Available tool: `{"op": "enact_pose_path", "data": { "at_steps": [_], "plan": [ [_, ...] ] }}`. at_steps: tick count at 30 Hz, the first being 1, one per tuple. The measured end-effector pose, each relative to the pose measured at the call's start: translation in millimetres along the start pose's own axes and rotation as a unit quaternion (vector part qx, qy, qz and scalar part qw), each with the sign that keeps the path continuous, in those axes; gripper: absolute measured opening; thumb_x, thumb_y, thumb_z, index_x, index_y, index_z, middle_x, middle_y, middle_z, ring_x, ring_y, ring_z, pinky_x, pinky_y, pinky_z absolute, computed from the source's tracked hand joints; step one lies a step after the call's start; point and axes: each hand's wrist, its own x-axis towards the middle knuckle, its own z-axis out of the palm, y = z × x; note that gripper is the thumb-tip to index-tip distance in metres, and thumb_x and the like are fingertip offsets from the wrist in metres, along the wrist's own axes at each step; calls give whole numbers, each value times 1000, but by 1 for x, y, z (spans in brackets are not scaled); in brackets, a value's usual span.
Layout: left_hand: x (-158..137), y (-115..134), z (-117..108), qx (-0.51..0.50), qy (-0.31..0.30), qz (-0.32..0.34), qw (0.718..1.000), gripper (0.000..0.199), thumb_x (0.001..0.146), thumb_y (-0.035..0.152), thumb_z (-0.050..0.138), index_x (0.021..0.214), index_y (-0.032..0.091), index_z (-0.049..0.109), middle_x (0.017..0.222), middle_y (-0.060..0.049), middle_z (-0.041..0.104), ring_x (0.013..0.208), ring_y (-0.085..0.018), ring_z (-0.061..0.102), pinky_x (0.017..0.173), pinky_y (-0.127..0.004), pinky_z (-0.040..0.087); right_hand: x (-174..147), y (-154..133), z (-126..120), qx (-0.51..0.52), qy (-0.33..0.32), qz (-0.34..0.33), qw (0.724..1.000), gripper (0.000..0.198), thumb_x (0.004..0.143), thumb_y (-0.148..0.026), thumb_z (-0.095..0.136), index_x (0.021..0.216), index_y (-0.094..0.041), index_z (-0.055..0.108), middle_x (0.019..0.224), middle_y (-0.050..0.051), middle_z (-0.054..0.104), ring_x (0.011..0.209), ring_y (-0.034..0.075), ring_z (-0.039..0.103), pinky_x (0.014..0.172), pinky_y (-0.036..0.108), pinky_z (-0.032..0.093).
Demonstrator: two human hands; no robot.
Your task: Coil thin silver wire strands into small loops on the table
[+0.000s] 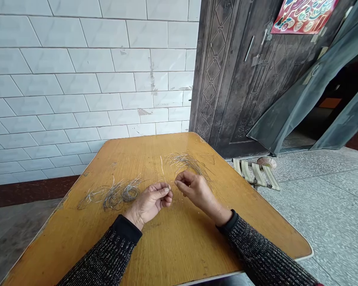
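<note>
My left hand (pixel 155 198) is closed in a pinch, thumb against forefinger, on a thin wire (pixel 162 167). The pale upper part of that wire stands up above the fingertips. Just to the right, my right hand (pixel 193 188) has its thumb and forefinger pressed together, and a faint strand runs between the two hands. On the wooden table (pixel 173 250), coiled bundles of thin wire (pixel 131 191) lie left of my left hand. A loose spread of wires (pixel 186 161) lies beyond my right hand.
A white tiled wall (pixel 89 79) rises behind the table. To the right are a dark carved door (pixel 226 87) and a grey-green curtain (pixel 304 95). A low stool with woven straps (pixel 256 172) stands on the speckled floor (pixel 325 202) beside the table.
</note>
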Motion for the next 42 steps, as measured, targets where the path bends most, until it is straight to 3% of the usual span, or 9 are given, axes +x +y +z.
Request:
{"op": "enact_pose_path", "data": {
  "at_steps": [3,7,12,15,20,25,35,42],
  "plan": [
    [0,1,-2,-22,11,40,999,16,65,15,72,75,12,61,66,-1,63,56,-7,58,53,-17,45,4,-2,-5,169,-58,73,981,24,80,-36,49,68,-16,54,57,-2,52,44,7,47,46,20,36],
    [1,1,-3,-29,15,59,998,13,67,15,71,76,12,61,68,-1,63,57,-7,58,53,-16,46,5,-3,-6,300,-120,119,939,32,74,-44,58,63,-15,55,61,-1,56,45,5,48,47,20,38],
    [0,2,-2,-33,13,45,998,13,67,14,71,76,12,62,66,-1,63,56,-8,58,51,-16,47,2,2,0,435,-93,180,877,30,64,-41,70,63,-14,57,59,-4,56,43,3,46,46,17,39],
    [0,3,0,-52,13,43,998,13,66,12,71,75,11,62,64,-1,63,54,-7,59,52,-16,48,2,4,1,479,-105,178,853,27,67,-39,69,65,-14,58,59,-4,56,44,3,47,47,17,42],
    [-1,3,2,-84,7,47,995,10,68,11,69,76,10,62,65,-1,64,54,-6,60,52,-15,49,1,2,-4,488,-173,111,849,23,64,-23,74,81,-16,61,75,-1,61,63,7,57,54,17,46],
    [-1,2,3,-101,0,45,994,11,68,11,70,75,10,61,65,-1,64,54,-6,60,51,-14,49,1,1,-1,478,-179,72,857,20,66,-21,73,80,-16,59,77,0,61,65,7,56,54,18,46],
    [-2,4,3,-97,1,39,995,11,67,12,70,74,10,61,62,0,63,55,-7,60,51,-14,49,-3,0,5,485,-160,70,857,22,73,-28,68,82,-17,51,78,0,61,67,8,58,54,18,48],
    [-3,3,4,-85,-12,39,996,10,67,13,71,71,10,62,62,-1,63,54,-6,59,52,-14,48,-3,-2,6,517,-150,98,837,25,71,-29,69,81,-18,48,76,-1,62,60,8,60,58,22,49]
  ]
}}
